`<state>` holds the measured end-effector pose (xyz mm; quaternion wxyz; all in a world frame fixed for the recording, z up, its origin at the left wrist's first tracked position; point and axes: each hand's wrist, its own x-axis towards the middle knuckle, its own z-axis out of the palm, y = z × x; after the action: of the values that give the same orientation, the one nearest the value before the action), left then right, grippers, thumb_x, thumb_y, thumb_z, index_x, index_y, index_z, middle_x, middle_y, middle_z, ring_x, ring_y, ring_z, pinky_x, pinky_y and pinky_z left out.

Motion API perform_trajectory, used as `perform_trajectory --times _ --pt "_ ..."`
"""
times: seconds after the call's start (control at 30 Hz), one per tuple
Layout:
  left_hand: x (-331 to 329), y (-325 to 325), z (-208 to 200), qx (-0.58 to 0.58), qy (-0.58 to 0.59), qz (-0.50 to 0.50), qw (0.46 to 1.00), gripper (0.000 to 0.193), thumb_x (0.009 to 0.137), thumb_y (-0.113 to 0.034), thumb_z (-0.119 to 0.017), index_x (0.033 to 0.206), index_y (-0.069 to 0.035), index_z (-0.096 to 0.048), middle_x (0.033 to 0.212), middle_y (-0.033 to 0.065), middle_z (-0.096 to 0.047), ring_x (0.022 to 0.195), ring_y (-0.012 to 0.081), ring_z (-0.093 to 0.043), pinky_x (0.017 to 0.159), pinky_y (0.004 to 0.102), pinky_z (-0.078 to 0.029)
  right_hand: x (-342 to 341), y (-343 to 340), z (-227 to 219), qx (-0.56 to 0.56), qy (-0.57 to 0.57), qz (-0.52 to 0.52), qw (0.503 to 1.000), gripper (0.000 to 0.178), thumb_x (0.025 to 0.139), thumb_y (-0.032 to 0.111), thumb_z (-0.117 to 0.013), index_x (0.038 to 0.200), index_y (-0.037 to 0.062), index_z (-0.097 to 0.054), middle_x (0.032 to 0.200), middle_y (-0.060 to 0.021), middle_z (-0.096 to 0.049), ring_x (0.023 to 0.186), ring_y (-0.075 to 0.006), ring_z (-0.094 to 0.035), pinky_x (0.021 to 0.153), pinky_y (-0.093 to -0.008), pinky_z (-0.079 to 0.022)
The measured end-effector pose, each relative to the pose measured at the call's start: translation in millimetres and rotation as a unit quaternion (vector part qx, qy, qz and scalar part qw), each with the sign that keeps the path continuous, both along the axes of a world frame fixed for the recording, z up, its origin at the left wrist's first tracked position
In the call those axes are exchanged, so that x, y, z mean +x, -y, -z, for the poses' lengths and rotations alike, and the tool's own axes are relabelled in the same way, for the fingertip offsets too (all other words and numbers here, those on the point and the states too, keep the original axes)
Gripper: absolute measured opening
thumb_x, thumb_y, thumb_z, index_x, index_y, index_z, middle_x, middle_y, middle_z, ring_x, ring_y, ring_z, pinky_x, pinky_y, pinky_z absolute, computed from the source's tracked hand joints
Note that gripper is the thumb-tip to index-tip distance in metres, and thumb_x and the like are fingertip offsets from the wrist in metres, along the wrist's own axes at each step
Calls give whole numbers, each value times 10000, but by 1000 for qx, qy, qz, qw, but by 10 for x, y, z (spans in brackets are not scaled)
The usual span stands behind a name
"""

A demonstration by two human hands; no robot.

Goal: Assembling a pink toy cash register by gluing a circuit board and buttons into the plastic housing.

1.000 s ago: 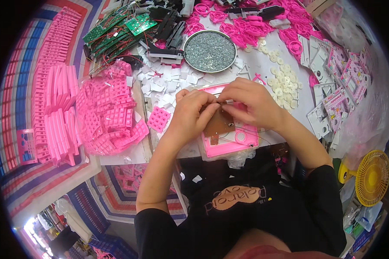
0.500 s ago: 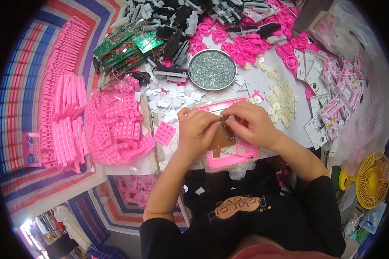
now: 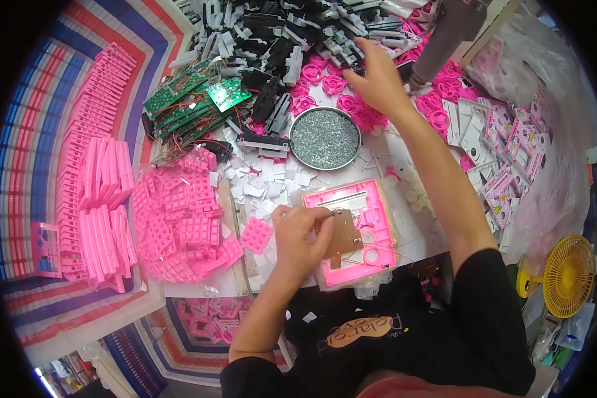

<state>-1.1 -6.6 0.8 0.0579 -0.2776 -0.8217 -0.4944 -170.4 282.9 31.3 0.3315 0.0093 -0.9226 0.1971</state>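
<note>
My left hand pinches the upper left edge of a brown circuit board. The board lies tilted over an open pink plastic housing, where thin wires and a silvery strip show. My right arm stretches to the far side of the table. There my right hand has thumb and index finger apart beside a heap of black and grey plastic parts; its other fingers are partly hidden. Pink plastic rings lie just below that hand.
A round tin of small metal screws stands beyond the housing. Green circuit boards, white paper pieces and a bag of pink keypads lie left. On the right are a grey post, printed panels and a yellow fan.
My right hand has left the circuit board and moved up to the far heap of black and grey parts. My left hand stays at the board. The whole view has shifted slightly.
</note>
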Motion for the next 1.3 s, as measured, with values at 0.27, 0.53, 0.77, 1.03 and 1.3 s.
perform_trajectory --times 0.27,0.53,0.77,1.03,1.3 --pt "-25 -73 43 13 12 -25 1000 73 837 -89 -745 900 -74 -710 744 10 -643 678 149 -570 826 330 -362 -903 -235 286 15 104 156 982 336 849 233 -675 1116 38 -615 1041 -201 -703 1019 -417 -650 865 -505 -513" --pt "24 15 115 34 21 -63 997 82 855 -66 -732 935 -64 -714 761 10 -666 695 137 -549 817 316 -378 700 692 -569 1 -39 -188 981 282 847 69 -684 1119 55 -614 975 -122 -689 886 -328 -670 762 -419 -544" --pt "-8 -11 232 95 120 -84 985 89 866 -116 -733 934 -60 -717 773 14 -681 649 134 -570 776 324 -424 1618 546 -1143 56 302 -413 857 344 811 51 -692 1139 97 -601 1079 -106 -660 925 -340 -654 798 -444 -528" --pt "-62 -62 262 223 261 -53 938 109 937 -41 -680 1014 35 -681 829 32 -712 720 46 -596 643 206 -465 1834 719 -390 -39 127 -350 927 442 763 189 -782 1154 74 -609 1153 -124 -636 1083 -339 -575 899 -425 -504" --pt "-66 -16 244 232 301 -29 924 111 949 -48 -671 1026 32 -681 814 24 -701 728 38 -596 646 202 -464 2216 582 -71 -140 267 -362 882 422 777 203 -794 1154 71 -657 1080 -129 -651 1046 -326 -589 865 -384 -508"
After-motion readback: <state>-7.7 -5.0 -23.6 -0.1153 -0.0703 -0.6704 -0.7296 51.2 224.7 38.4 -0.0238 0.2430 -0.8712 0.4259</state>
